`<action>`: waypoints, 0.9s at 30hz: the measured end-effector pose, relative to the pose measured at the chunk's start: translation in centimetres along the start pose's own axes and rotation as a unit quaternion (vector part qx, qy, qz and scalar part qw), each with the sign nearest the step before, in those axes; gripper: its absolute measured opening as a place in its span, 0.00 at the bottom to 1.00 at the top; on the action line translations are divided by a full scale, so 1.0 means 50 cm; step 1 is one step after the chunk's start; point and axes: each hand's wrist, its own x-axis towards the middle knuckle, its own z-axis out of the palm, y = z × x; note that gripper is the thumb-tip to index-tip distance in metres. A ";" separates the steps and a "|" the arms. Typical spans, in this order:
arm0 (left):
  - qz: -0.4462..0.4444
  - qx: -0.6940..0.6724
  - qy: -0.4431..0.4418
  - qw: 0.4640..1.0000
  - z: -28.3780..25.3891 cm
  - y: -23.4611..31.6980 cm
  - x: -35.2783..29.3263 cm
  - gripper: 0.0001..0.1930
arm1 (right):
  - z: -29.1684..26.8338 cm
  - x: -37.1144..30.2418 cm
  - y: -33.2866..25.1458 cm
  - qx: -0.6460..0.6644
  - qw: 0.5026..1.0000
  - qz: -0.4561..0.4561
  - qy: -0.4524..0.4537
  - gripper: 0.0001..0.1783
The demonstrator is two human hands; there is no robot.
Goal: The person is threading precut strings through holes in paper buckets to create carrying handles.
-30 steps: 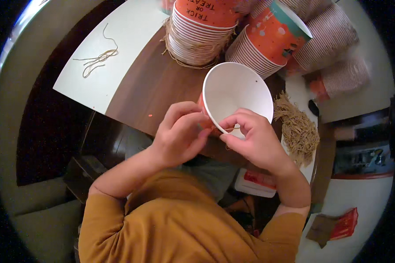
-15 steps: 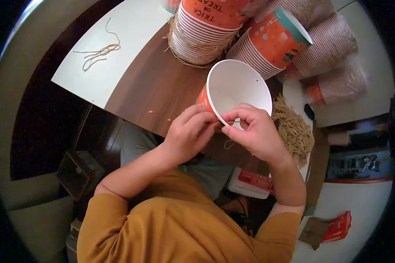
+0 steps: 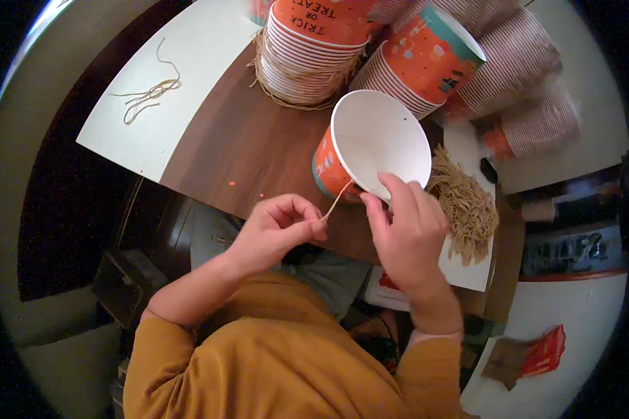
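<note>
The left hand (image 3: pixel 276 227) pinches a thin tan cord (image 3: pixel 339 202) between thumb and fingertips, drawn in a taut slanting line to the near outer side of an orange-and-teal paper bucket (image 3: pixel 326 167). The right hand (image 3: pixel 412 230) straddles the bucket's near rim, index finger over the white inside and thumb outside; whether it actually grips the rim cannot be told. The bucket is on the brown part of the worktop (image 3: pixel 210 140), mouth up, with a small dark hole (image 3: pixel 405 119) showing in its far wall. Just right of it lies a heap of tan cords (image 3: pixel 468 209), near a small black object (image 3: pixel 488 170). Behind stands a nested stack of buckets (image 3: pixel 307 66) with cord around it, beside another orange-and-teal stack (image 3: pixel 426 59). A few loose cords (image 3: pixel 154 91) lie on the white part at the left.
</note>
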 end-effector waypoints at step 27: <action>-0.028 0.179 -0.022 0.983 0.033 0.005 0.039 0.08 | 0.094 -0.126 -0.028 0.492 0.837 0.237 -0.028 0.03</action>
